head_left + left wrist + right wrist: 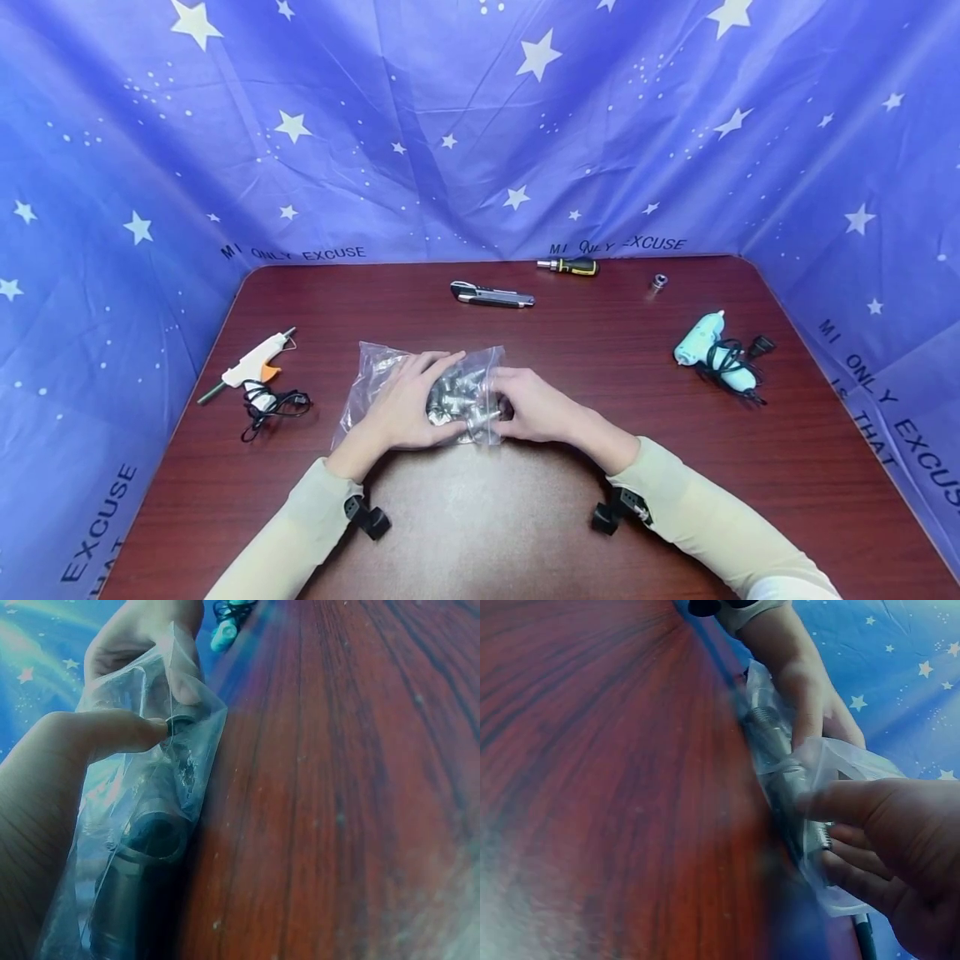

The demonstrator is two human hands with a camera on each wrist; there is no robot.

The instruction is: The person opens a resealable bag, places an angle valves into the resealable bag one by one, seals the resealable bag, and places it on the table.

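Observation:
A clear plastic bag [375, 367] full of shiny metal pieces [457, 400] lies near the middle of the table. My left hand [412, 404] grips it from above, fingers over the far side and thumb along the near side. At the bag's right end is my right hand [536, 406], its fingertips overlapping the plastic edge. Between that thumb and fingers, the right wrist view shows a ridged metal piece [824, 837]. Through the plastic in the left wrist view, a hollow-ended metal piece [157, 834] is visible. Part of the contents is hidden under my left hand.
A white glue gun [255, 360] lies left, a light blue glue gun [701, 342] right, both with black cords. Toward the back are a utility knife [492, 296], a yellow-black screwdriver [576, 267] and a small metal socket [659, 282]. Starry blue cloth [450, 192] surrounds the table [600, 350].

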